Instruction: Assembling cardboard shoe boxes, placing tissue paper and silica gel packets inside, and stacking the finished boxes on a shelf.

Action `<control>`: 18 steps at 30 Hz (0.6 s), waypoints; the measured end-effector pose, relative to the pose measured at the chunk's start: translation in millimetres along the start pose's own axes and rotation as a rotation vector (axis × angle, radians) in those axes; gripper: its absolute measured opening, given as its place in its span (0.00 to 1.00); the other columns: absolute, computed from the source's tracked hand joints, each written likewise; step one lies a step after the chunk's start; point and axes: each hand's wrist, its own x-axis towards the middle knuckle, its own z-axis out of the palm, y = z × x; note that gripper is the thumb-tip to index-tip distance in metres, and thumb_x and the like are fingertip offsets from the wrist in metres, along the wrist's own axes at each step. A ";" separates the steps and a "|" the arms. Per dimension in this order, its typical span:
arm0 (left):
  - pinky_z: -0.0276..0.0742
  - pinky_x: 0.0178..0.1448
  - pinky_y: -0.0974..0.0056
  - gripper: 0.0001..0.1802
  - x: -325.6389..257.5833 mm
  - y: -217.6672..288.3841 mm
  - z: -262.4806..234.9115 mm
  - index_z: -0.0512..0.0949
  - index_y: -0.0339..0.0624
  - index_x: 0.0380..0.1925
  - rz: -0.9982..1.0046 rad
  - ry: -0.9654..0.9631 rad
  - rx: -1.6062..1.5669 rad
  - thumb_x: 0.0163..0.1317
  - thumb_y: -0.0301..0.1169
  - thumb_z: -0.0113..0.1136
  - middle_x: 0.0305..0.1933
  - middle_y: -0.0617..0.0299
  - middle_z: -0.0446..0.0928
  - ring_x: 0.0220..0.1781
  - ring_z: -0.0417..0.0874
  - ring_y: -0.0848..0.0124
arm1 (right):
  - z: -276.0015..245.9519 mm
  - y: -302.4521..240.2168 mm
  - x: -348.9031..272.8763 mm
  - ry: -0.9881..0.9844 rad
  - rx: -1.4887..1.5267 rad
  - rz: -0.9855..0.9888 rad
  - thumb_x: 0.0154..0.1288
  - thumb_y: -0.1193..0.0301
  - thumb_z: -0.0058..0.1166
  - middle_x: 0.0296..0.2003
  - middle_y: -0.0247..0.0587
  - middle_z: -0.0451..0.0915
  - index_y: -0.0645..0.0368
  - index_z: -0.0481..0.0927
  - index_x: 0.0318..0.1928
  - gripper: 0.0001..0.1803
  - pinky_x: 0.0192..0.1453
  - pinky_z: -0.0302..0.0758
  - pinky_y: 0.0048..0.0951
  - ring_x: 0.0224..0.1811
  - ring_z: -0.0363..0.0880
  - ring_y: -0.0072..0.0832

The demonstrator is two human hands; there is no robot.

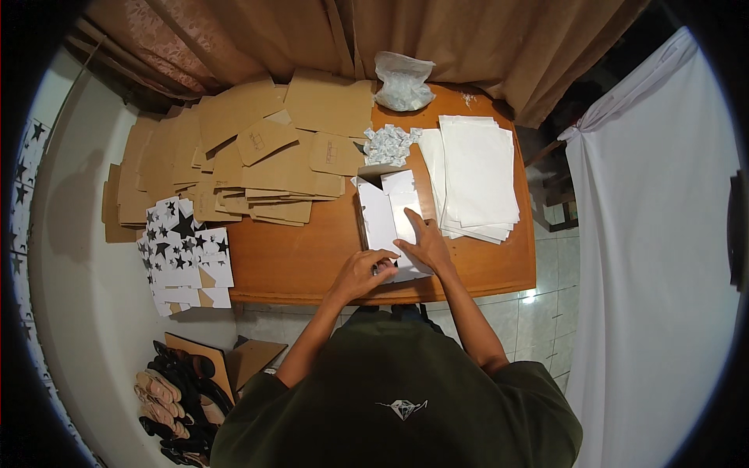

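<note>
A white cardboard box (pixel 384 212) lies open on the wooden table (pixel 296 257), near its front edge. My right hand (pixel 425 243) lies flat on the box's near flap, fingers spread, pressing it down. My left hand (pixel 360 274) is curled at the box's near end and pinches a small pale item there; what it is stays too small to tell. Both forearms come up from my dark green shirt at the lower edge.
A stack of white sheets (pixel 477 175) lies right of the box. Flat brown cardboard blanks (pixel 234 156) cover the table's left half. Star-printed white blanks (pixel 186 249) overhang the left edge. Small white sachets (pixel 388 144) and a plastic bag (pixel 402 82) sit behind. Sandals (pixel 173 402) lie on the floor.
</note>
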 end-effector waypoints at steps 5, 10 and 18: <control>0.80 0.47 0.52 0.10 2.3 -5.4 7.9 0.81 0.45 0.48 -0.099 0.192 0.156 0.69 0.32 0.61 0.42 0.50 0.84 0.43 0.86 0.53 | -3.3 -3.0 1.4 -0.008 -0.011 0.028 0.59 0.42 0.66 0.54 0.66 0.74 0.40 0.64 0.75 0.47 0.58 0.77 0.52 0.56 0.78 0.62; 0.80 0.48 0.53 0.13 6.6 -16.5 19.7 0.83 0.45 0.49 -0.050 0.179 0.260 0.66 0.23 0.58 0.45 0.50 0.80 0.47 0.86 0.52 | -0.8 -8.7 4.9 0.051 -0.067 0.025 0.57 0.43 0.67 0.47 0.64 0.79 0.44 0.69 0.69 0.43 0.53 0.78 0.53 0.51 0.81 0.61; 0.77 0.54 0.49 0.19 1.9 -46.0 32.8 0.82 0.50 0.53 0.081 0.180 0.507 0.63 0.22 0.59 0.49 0.52 0.77 0.53 0.80 0.52 | 4.4 -18.5 5.0 0.066 -0.097 0.063 0.57 0.50 0.69 0.44 0.65 0.79 0.51 0.71 0.61 0.37 0.47 0.80 0.54 0.46 0.83 0.62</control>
